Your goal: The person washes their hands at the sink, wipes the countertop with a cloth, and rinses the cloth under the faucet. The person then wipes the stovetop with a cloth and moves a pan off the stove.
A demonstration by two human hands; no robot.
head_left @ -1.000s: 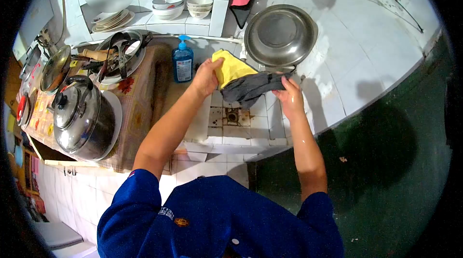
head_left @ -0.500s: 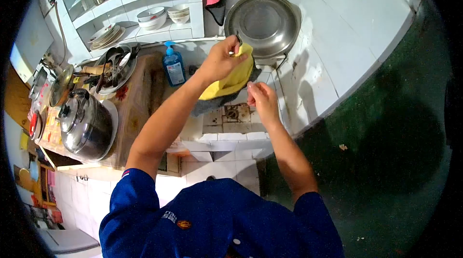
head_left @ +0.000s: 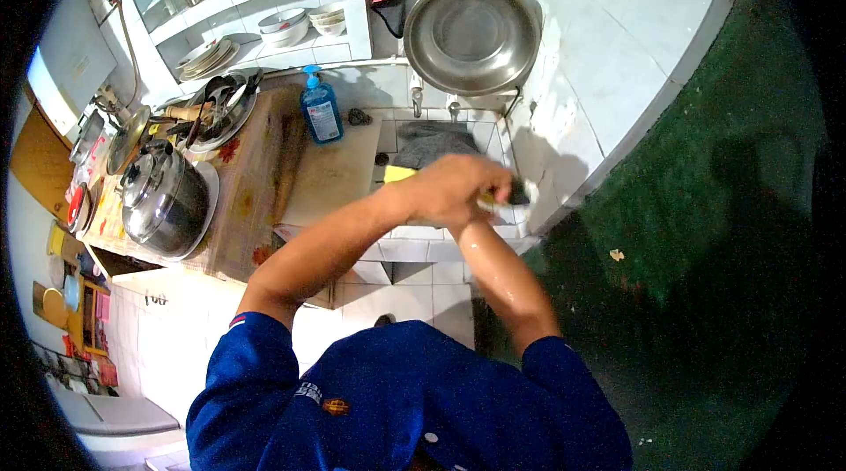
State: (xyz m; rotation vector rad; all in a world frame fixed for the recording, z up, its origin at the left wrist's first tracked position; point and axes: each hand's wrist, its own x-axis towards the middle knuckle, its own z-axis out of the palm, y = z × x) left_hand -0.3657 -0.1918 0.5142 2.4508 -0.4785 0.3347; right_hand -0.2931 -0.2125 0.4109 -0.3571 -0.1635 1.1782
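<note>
My left hand [head_left: 454,189] is over the tiled sink [head_left: 502,149], fingers curled and a little blurred. It crosses in front of my right wrist. A cloth, yellow on one side [head_left: 399,174] and dark grey on the other [head_left: 432,143], shows on both sides of that hand, and the curled fingers seem closed on it. My right hand is hidden behind the left; only its wet forearm [head_left: 493,268] shows, so its fingers cannot be made out. A dark patch [head_left: 522,193] lies just right of the left fingers.
Two taps [head_left: 417,99] stand at the sink's back, below a large metal basin [head_left: 471,35] on the wall. Left of the sink are a blue soap bottle [head_left: 322,110], a scrubber [head_left: 359,117], a cutting board [head_left: 339,176] and a kettle [head_left: 167,202]. Shelves hold bowls [head_left: 284,28].
My left hand has come down and right from its raised spot, and the cloth has dropped lower into the sink. My right hand has gone behind the left. The view has shifted slightly.
</note>
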